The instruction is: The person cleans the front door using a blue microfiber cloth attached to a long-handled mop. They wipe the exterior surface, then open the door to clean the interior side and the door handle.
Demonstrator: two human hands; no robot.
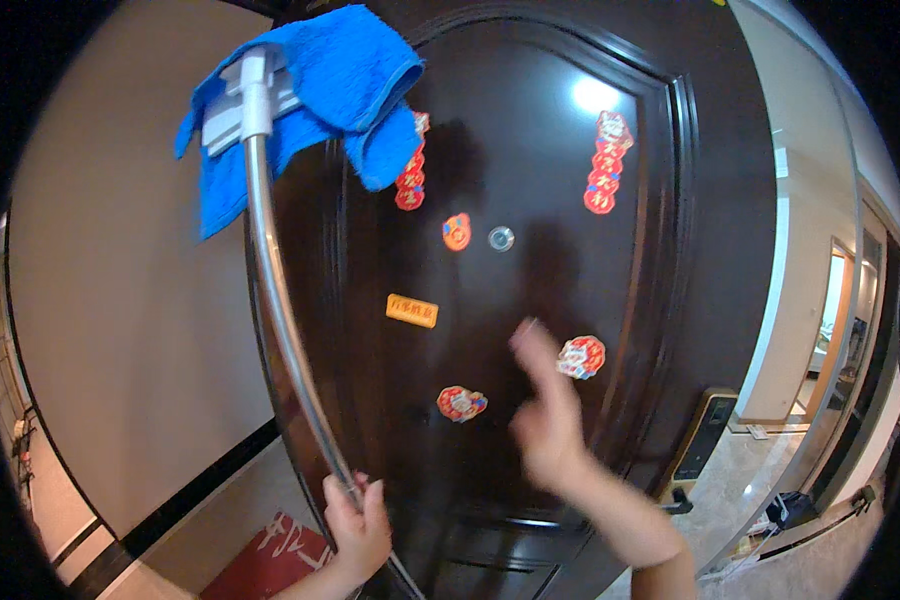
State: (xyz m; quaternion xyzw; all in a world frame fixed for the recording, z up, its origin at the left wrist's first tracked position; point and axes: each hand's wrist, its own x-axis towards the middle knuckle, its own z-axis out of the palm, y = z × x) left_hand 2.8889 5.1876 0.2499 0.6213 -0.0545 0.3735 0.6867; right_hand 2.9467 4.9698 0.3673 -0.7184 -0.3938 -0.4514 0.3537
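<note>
My left hand is closed around the metal pole of a flat mop, low on its shaft. The pole rises toward the upper left, where a blue towel drapes over the white and grey mop head. My right hand, slightly blurred, is raised in front of a dark brown door with its fingers stretched upward and nothing seen in it. Beside its fingers is a round red sticker. Whether the hand touches the door I cannot tell.
More stickers dot the door, including a yellow plaque and a red strip, around a peephole. A door lock with a handle is at lower right. A red mat lies at lower left beside a plain wall.
</note>
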